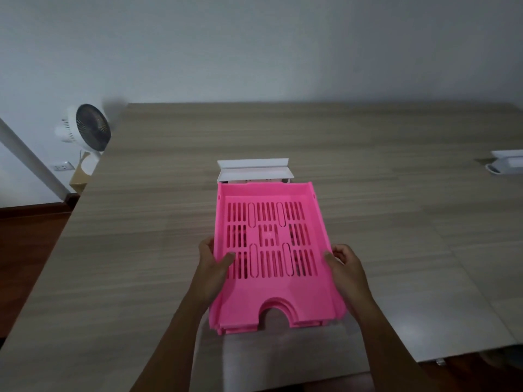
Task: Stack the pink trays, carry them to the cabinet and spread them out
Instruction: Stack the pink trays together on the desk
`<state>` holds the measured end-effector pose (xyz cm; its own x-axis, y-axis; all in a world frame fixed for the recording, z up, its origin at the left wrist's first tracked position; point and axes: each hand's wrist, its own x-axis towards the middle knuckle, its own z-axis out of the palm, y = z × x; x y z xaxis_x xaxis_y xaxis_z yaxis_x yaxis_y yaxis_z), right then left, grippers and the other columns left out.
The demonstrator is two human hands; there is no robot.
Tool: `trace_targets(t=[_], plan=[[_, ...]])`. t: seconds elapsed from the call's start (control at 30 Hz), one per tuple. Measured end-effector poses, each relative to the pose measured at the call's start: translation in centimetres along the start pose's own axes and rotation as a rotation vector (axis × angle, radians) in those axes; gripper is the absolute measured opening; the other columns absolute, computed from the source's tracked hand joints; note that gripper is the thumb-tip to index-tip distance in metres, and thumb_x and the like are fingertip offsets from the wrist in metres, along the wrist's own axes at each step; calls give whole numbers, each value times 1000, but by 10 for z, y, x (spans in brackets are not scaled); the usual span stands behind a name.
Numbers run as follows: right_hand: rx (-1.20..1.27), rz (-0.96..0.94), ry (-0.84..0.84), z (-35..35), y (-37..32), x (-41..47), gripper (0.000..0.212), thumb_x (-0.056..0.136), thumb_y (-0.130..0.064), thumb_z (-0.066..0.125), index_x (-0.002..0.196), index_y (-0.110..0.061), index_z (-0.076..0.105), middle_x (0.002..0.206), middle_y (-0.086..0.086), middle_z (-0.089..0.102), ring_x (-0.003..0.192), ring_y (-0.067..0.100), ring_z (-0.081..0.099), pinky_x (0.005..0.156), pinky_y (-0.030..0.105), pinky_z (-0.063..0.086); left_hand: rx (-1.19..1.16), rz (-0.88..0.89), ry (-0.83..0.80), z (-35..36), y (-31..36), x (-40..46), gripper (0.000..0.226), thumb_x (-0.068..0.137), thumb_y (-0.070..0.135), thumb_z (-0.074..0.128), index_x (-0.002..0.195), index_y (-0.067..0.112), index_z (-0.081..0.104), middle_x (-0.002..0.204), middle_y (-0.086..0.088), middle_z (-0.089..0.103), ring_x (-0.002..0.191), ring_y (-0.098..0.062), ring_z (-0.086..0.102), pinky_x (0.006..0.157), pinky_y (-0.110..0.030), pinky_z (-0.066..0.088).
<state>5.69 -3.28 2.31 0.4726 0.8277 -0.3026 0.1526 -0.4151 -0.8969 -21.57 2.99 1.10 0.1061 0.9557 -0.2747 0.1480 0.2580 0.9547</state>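
A stack of pink slotted trays (273,295) sits nested together in the middle of the view, over the wooden table (141,250). Its front edges with the curved notch face me, and several layered rims show there. My left hand (212,260) grips the stack's left side with the thumb lying on the top tray's floor. My right hand (341,260) grips the right side wall, thumb on the rim. Whether the stack rests on the table or is lifted slightly I cannot tell.
A white open socket box (254,171) stands just behind the trays. Another white box (506,164) lies at the table's far right. A white fan (85,128) stands off the table's left edge by the wall. The table's near right edge runs diagonally.
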Motion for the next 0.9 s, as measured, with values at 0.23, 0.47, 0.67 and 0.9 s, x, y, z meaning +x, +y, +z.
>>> trace_targets(t=[0.23, 0.47, 0.67, 0.9], plan=[[92, 58, 6, -7, 1, 8, 6, 93, -19, 66, 97, -20, 70, 92, 5, 79, 81, 28, 77, 78, 52, 63, 105, 1, -42, -16, 9, 12, 34, 99, 32, 55, 126, 21, 37, 106, 12, 61, 74, 5, 71, 56, -17, 55], [106, 56, 18, -2, 3, -1, 12, 95, -21, 62, 102, -22, 72, 94, 6, 79, 81, 28, 76, 78, 52, 62, 176, 39, 60, -24, -9, 11, 42, 98, 36, 56, 131, 12, 48, 134, -8, 58, 103, -12, 65, 81, -28, 56], [246, 115, -1, -4, -4, 2, 19, 97, -22, 59, 106, -10, 71, 106, 22, 74, 99, 45, 70, 89, 63, 55, -44, -181, -165, -22, -11, 29, 64, 96, 48, 53, 142, 6, 40, 136, -21, 58, 116, -38, 63, 100, -63, 47], [474, 323, -362, -10, 9, 25, 51, 99, -41, 51, 121, 2, 66, 105, 23, 73, 99, 41, 67, 99, 63, 49, -361, -238, -399, -17, -16, 33, 57, 98, 55, 43, 129, 12, 59, 109, -20, 75, 100, -39, 72, 75, -46, 61]])
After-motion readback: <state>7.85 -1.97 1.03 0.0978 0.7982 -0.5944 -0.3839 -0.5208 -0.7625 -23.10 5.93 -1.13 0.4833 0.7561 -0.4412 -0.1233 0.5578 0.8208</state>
